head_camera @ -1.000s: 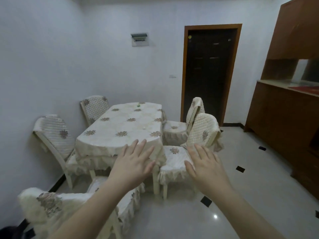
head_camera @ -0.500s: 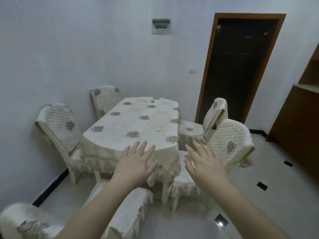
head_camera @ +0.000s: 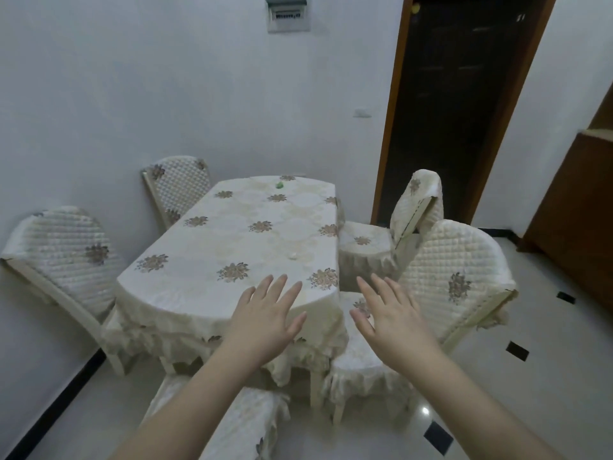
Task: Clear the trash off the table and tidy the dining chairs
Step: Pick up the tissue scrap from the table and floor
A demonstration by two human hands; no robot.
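A dining table (head_camera: 199, 260) under a cream floral cloth stands ahead. On it lie a small green scrap (head_camera: 279, 184) near the far end and a small white scrap (head_camera: 293, 256) toward the right edge. Quilted cream chairs ring it: one at the near right (head_camera: 454, 280), one at the far right (head_camera: 418, 207), one at the far left (head_camera: 179, 187), one at the left (head_camera: 63, 257), and a seat just below me (head_camera: 238, 423). My left hand (head_camera: 265, 317) hovers over the table's near edge, fingers spread, empty. My right hand (head_camera: 391, 313) hovers beside it, also spread and empty.
A dark doorway (head_camera: 457, 104) with a brown frame lies behind the table on the right. A brown wooden cabinet (head_camera: 577, 220) lines the right wall. White walls close in on the left and back. The floor (head_camera: 530, 393) is glossy white tile with small black insets.
The view has closed in on the table and tilted down. Both hands stay raised and spread, now over the table's near edge and the near right chair.
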